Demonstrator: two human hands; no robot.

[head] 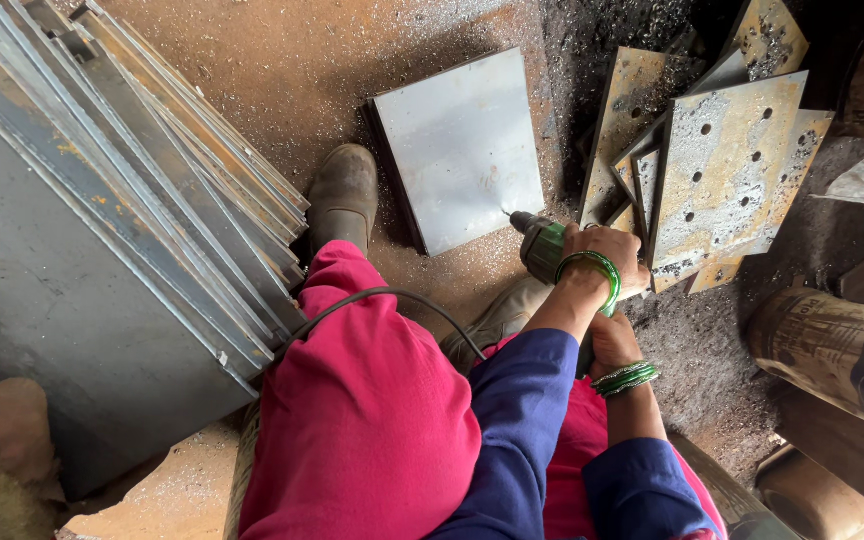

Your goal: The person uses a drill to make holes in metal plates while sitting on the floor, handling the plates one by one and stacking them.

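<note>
While our left hand (607,255) is wrapped shut around the body of the green power drill (544,248), the right hand (612,340) sits just behind and below it, closed on the rear of the same tool (its fingers are mostly hidden, so how tight the grip is we cannot tell). Both wrists carry green bangles (624,378). The drill's bit (509,214) points up-left and its tip touches the bare grey steel plate (462,150) near that plate's lower right corner. The plate lies flat on the dirt floor (282,70), which is strewn with metal shavings. A black cable (382,295) loops from the drill area back over our pink trouser leg (362,410). Blue sleeves (522,400) cover both forearms. One worn boot (344,195) stands just left of the plate's lower left corner; the other boot (497,315) is below the plate, partly under our arms. Right of the drill, touching distance from the left hand, lies a loose pile of rusty plates with drilled holes (727,170), overlapping at angles. Far left, a stack of long grey steel sheets (122,200) leans on edge. At the right edge we see rolled cylinders (837,350) lying on the floor.
</note>
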